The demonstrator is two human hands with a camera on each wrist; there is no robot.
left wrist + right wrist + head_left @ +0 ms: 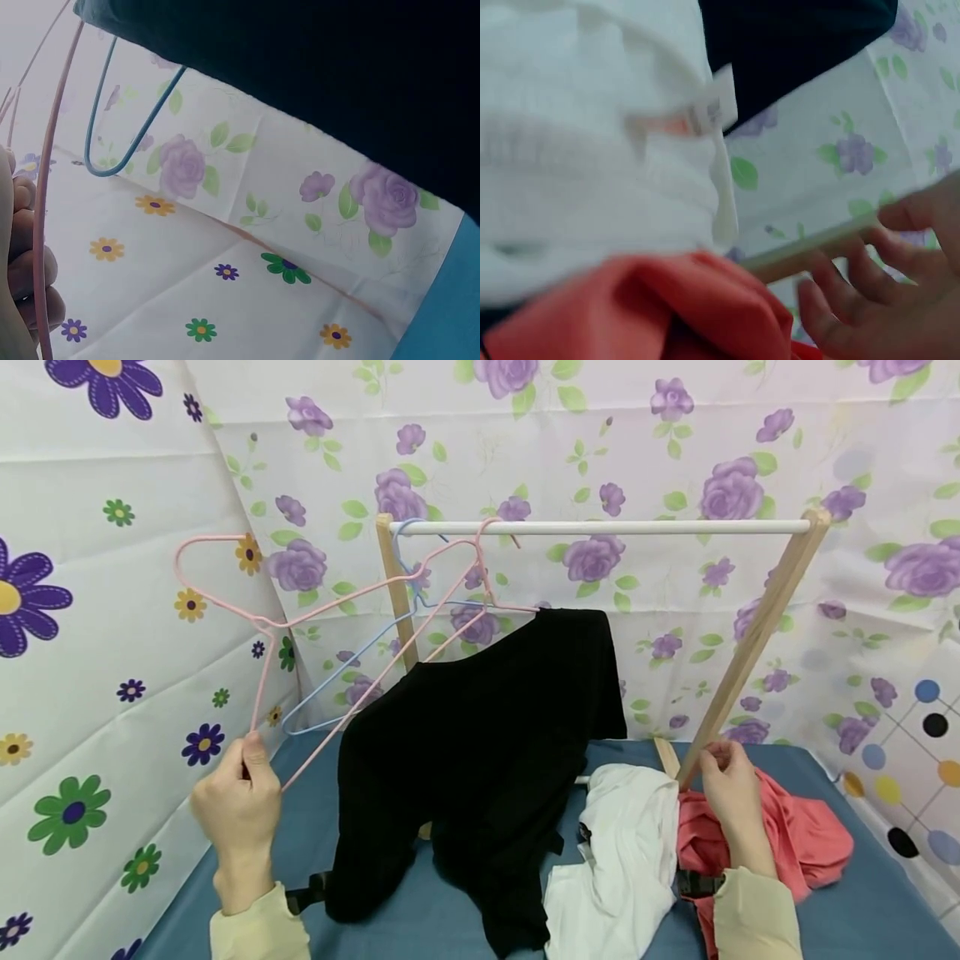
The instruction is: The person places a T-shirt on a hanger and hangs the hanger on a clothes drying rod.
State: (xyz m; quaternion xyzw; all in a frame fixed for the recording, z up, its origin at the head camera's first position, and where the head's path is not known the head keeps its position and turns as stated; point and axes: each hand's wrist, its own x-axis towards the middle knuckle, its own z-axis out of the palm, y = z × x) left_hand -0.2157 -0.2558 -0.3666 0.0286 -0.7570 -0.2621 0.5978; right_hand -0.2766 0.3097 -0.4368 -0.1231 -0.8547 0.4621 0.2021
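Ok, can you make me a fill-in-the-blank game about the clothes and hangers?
1. The left hand grips a clothes hanger coloured ____.
2. The rail on the wooden stand is coloured ____.
3. In the head view, the white garment lies on the ____ side of the coral garment.
4. The big garment below the rail is coloured ____.

Missing words: pink; white; left; black.

Shirt [480,718] below rail [637,527], left of garments [630,852]

Blue surface [885,910] bears 1 white garment [626,852]; 1 coral garment [806,835]; apparently the rack [600,527].
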